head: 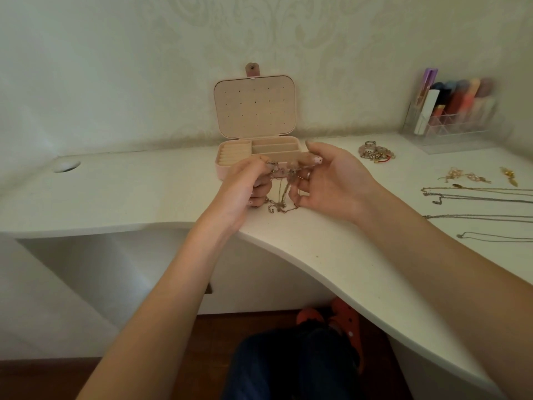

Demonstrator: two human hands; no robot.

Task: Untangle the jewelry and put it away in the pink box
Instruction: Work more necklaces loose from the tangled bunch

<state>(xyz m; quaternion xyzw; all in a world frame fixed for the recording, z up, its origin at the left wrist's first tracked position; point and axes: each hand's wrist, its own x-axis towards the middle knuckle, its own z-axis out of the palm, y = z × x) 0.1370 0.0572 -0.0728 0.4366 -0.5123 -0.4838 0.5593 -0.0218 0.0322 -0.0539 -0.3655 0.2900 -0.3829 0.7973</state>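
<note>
Fingers (pixel 261 168) of both hands around tangled chains (pixel 281 194)

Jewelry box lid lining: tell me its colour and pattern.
Beige lid lining dotted with rows of small holes, clearest in the head view.

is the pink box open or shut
Open: the pink box has its lid standing upright against the wall, its compartments showing.

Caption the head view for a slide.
Both hands work tangled chains before the open pink box.
</note>
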